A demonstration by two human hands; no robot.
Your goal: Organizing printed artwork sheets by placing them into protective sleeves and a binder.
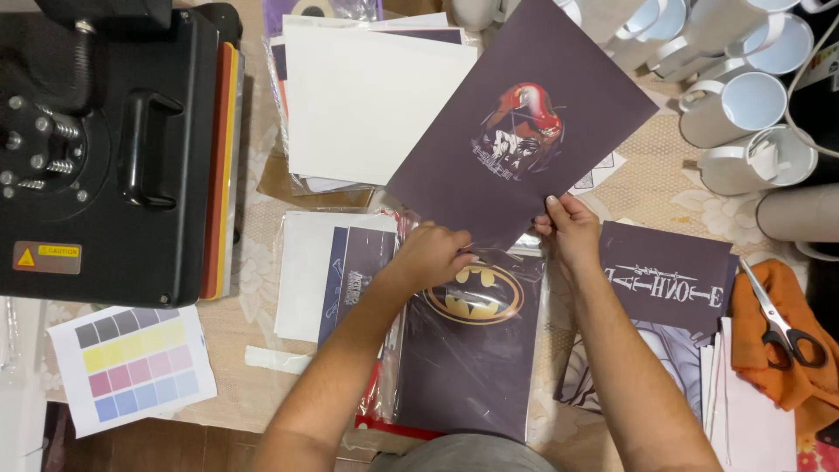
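On the table (253,323), beside the black heat press (105,149) at its left edge, the dark printed sheet (524,122) is lifted mid-table above the sleeved poster (472,350), pinched by the right hand (570,232), while the left hand (430,255) grips the sleeve's top edge.

My left hand (434,255) covers the lower corner of the dark printed sheet (522,122) and its fingertips are hidden under it. Below that sheet, the sleeved dark print with a yellow oval emblem (472,336) is part covered. Heat press (109,149) cut off left and top. White mugs (743,96) right of the sheet cut by edge.
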